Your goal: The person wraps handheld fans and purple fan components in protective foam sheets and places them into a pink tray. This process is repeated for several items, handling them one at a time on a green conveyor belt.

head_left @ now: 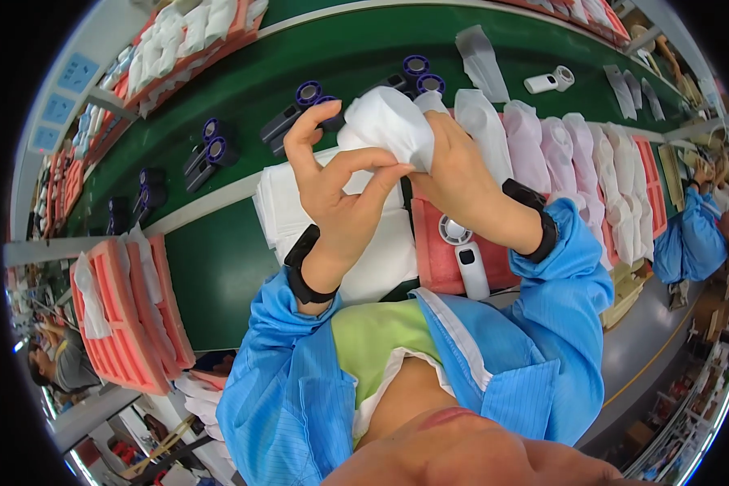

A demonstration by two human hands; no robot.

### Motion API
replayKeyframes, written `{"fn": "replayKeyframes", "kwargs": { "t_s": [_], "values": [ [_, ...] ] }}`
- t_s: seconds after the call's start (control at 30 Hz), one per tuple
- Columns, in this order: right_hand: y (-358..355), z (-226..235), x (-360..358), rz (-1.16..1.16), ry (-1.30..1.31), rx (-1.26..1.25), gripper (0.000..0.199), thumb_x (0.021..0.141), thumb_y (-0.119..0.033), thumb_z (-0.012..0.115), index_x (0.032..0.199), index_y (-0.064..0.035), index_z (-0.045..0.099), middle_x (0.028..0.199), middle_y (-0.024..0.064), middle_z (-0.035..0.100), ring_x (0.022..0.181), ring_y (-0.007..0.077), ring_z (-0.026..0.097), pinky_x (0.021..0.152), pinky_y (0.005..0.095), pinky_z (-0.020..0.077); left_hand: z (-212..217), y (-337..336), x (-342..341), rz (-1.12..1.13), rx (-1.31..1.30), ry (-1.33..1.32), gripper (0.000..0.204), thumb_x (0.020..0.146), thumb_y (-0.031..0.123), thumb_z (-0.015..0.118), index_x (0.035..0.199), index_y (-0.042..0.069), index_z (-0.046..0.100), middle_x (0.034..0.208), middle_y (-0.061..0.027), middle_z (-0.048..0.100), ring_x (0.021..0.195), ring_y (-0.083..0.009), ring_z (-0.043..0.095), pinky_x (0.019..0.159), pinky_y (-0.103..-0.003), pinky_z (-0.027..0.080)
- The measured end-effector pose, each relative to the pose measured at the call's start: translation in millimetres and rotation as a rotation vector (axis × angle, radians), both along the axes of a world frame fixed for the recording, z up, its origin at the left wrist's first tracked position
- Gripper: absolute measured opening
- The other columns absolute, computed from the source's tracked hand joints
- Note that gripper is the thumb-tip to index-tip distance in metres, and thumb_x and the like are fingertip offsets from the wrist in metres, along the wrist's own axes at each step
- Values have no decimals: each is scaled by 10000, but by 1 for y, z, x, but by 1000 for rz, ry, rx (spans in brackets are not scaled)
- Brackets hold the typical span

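My left hand [338, 188] and my right hand [460, 180] are raised together over the bench, both gripping a white soft pouch [387, 123] with something bulky inside. Left fingers pinch the pouch's lower edge; the right hand clutches its right side. Both wrists wear black bands and blue sleeves. Under the hands lies a stack of flat white pouches [381, 251]. A white handheld fan [466, 257] rests in a pink foam tray [434, 257] just below my right wrist.
A green conveyor belt [243, 97] carries several dark handheld fans [211, 146] and one white fan [549, 81]. Bagged items [559, 146] line pink trays to the right. Empty pink foam trays [125, 316] stand at the left. Another person in blue [692, 235] works at far right.
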State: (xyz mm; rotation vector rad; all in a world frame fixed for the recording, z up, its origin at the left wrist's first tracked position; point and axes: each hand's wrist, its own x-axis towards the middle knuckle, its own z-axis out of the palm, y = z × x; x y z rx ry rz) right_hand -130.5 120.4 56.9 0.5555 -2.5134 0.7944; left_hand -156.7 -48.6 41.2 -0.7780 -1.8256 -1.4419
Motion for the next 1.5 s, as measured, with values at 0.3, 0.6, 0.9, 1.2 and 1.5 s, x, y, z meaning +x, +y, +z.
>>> {"fn": "replayKeyframes", "kwargs": {
  "t_s": [0.3,0.6,0.9,1.2,1.5],
  "values": [
    [11,2,15,-175,147,7,592,654,-1,730,1155,80,425,997,249,503,892,441,516,721,447,451,13,25,8,-86,180,-152,337,618,208,867,878,93,685,1229,-125,467,1123,-281,483,908,-369,393],
    [14,7,13,-231,188,45,500,637,-4,731,1050,78,462,971,210,511,879,382,521,718,426,473,15,37,-1,-68,29,66,251,667,144,828,849,65,674,1192,-121,488,1079,-287,493,902,-352,393],
    [86,3,61,140,-651,-283,302,834,-150,648,1020,47,514,906,243,560,848,435,557,724,421,453,-28,0,-29,-256,83,-520,159,741,73,756,838,30,637,1005,-72,561,891,-191,557,757,-279,433],
    [191,-6,-25,-595,-665,466,343,863,-299,606,1028,1,582,972,237,625,893,393,613,760,455,493,-119,-6,-29,5,-749,-344,337,670,175,813,911,64,606,914,-88,569,837,-263,575,677,-344,471],
    [469,-131,-150,-1041,-252,422,580,714,-157,694,1267,-101,532,1233,171,555,1122,348,562,898,423,504,-129,17,-44,5,-690,-359,170,722,126,764,822,63,642,870,-95,552,806,-282,567,677,-354,471]
  ]
}}
